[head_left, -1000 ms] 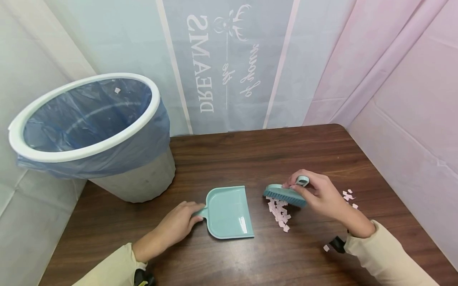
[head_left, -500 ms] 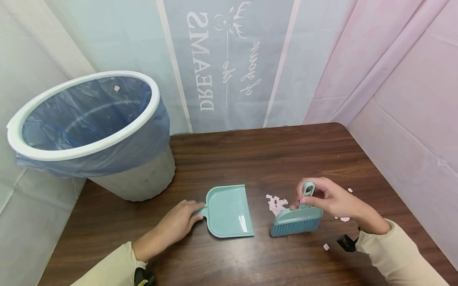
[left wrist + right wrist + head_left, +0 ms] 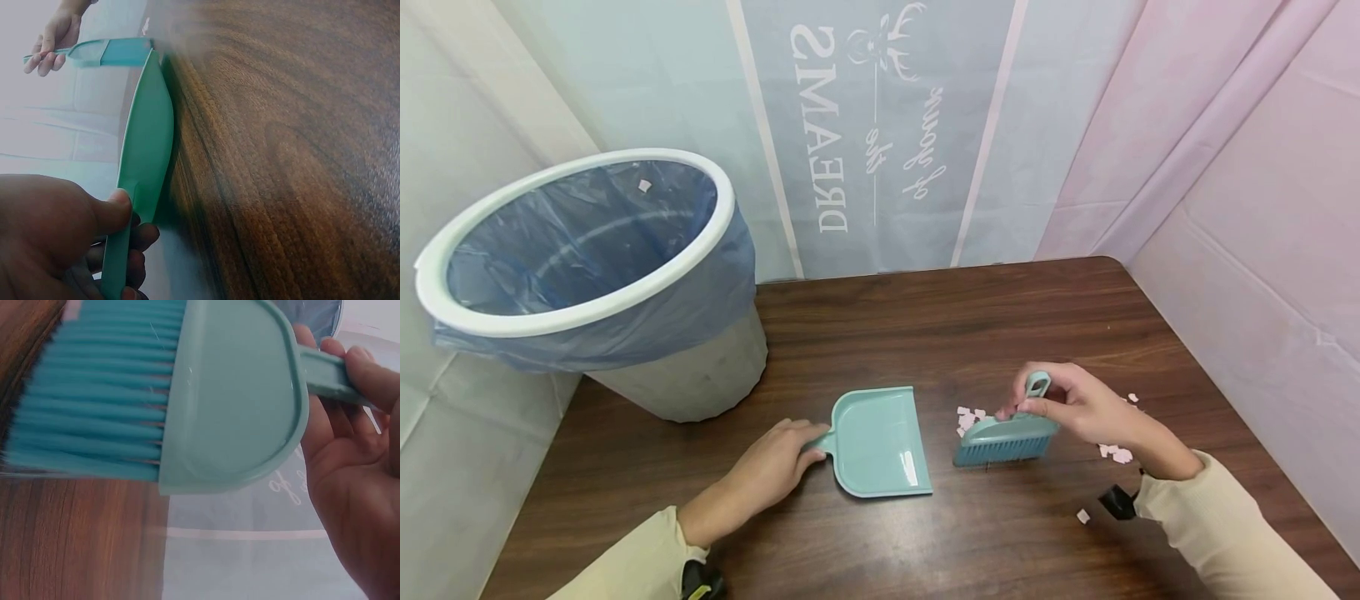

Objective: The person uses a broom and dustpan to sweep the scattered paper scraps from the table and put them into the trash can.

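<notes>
My left hand (image 3: 772,467) grips the handle of a mint-green dustpan (image 3: 880,442), which lies on the table with its straight edge facing right. In the left wrist view the thumb (image 3: 115,209) presses on top of that handle, fingers curled beneath. To the right of the pan, my right hand (image 3: 1078,404) holds a small mint-green hand brush (image 3: 1006,437) by its handle, teal bristles (image 3: 100,394) pointing down. White paper scraps (image 3: 967,419) lie behind the brush, partly hidden by it. More scraps (image 3: 1116,453) lie beside the right wrist.
A bin (image 3: 700,379) with a white rim and blue bag liner stands on the left; one paper scrap (image 3: 644,185) clings inside it. A single scrap (image 3: 1083,517) lies near the right sleeve. Fabric sheets (image 3: 880,242) border the dark wooden table (image 3: 880,325).
The right hand first brought the brush toward me over the scraps, turning it upright, then shifted it slightly left and away. The left hand and dustpan have stayed put.
</notes>
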The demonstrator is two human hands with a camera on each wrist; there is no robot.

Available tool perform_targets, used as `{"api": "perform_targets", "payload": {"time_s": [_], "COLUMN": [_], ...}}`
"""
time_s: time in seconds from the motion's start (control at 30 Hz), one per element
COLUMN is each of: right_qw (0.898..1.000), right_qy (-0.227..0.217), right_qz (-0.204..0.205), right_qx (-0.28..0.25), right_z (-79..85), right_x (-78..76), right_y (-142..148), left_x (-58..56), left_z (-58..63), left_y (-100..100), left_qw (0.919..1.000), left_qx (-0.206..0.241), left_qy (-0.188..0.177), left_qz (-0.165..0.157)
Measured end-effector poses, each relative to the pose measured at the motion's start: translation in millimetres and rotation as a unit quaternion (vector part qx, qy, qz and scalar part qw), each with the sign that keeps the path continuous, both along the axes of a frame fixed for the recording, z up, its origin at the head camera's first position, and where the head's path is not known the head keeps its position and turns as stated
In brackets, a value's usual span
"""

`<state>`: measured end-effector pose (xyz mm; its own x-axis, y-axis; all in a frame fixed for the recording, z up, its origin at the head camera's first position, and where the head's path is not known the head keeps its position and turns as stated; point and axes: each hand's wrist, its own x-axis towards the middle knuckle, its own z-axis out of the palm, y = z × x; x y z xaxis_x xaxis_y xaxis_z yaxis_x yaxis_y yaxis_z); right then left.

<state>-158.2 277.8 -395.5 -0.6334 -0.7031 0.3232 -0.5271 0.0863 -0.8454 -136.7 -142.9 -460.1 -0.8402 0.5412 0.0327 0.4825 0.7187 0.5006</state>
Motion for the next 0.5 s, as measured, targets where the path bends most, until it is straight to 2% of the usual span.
{"api": "perform_targets", "payload": {"time_s": [0.23,0.37,0.5], "right_qw": [0.995,0.990,0.987], "right_qy": [0.064,0.102,0.125], "right_qz": [-0.018,-0.041,-0.042], "right_qx": [-0.077,-0.091,-0.096], "right_z": [0.8,-0.5,-4.7], "right_x": [-4.5,-6.7,-9.9], "right_y": [-3.4,-5.0,-6.5], "left_x": [0.2,0.8,1.0], "left_z": [0.8,1.7,2.4], "left_y": [-0.2,0.0,0.5], "left_qw": [1.0000,1.0000,0.9999], "left_qx": [-0.001,-0.001,-0.001], "left_qy": [-0.003,-0.006,-0.010], "left_qz": [0.001,0.004,0.007]}}
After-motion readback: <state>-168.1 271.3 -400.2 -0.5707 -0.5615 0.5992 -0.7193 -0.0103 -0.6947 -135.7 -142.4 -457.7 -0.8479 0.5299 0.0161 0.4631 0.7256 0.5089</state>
